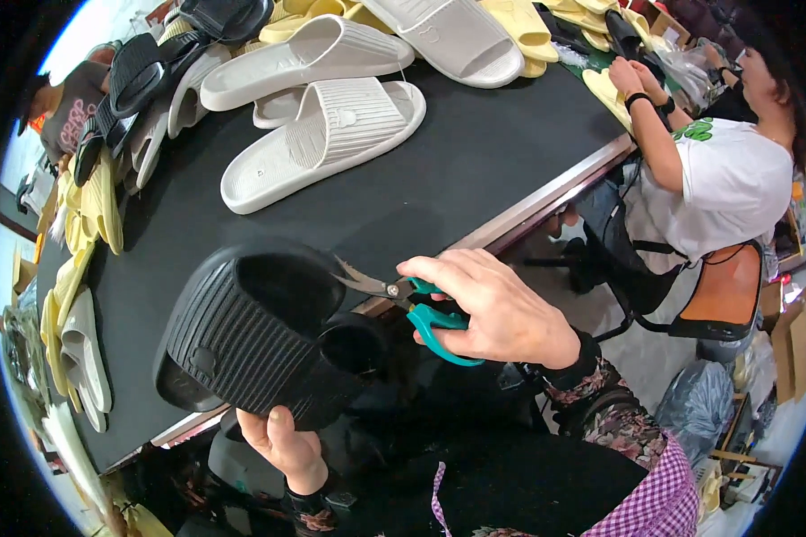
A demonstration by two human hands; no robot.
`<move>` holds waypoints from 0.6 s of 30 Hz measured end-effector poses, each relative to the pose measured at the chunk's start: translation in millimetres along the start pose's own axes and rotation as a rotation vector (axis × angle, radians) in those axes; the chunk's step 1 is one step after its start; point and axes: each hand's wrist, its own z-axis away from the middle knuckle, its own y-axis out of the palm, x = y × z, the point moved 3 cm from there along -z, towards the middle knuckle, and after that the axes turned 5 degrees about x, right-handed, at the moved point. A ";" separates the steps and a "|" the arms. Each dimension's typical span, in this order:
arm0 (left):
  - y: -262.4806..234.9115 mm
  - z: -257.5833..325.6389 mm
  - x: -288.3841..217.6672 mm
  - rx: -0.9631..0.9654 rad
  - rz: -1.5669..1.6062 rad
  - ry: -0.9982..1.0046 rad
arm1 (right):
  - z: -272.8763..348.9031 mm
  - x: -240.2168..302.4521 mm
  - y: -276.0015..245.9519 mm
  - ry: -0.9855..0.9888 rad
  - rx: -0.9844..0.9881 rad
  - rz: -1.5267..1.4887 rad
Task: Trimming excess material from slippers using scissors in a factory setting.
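Observation:
My left hand [287,447] grips a black slide sandal [228,327] from below, thumb and fingers closed at its near side. The sandal is tilted up over the table's near edge, its ribbed strap towards me. Another dark rounded opening [354,345] shows close against it, perhaps part of a second black slide; I cannot tell. My right hand [506,309] is closed round the teal handles of small scissors [392,290]. Their metal blades are parted and point left, with the tips at the sandal's right rim. Whether they touch it is unclear.
Grey slides [322,148] lie on the dark table [475,170] beyond the black one. Black slides [139,76] and yellow slides [90,210] pile along the left. At right, a co-worker [734,170] handles slides beside an orange chair [721,291]. Another person [76,107] stands far left.

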 end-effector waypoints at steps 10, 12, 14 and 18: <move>-1.4 1.5 1.9 0.019 -0.008 -0.019 | -5.3 -3.3 0.9 -0.001 0.021 -0.048; -0.4 1.2 2.2 0.021 0.012 -0.022 | -5.7 -3.8 0.9 0.003 0.030 -0.055; -1.4 1.7 2.4 0.024 0.004 -0.018 | -6.0 -3.0 -0.3 -0.001 0.036 -0.059; -2.8 3.1 3.1 -0.009 -0.003 -0.013 | -6.2 -4.1 -0.7 0.003 0.059 -0.062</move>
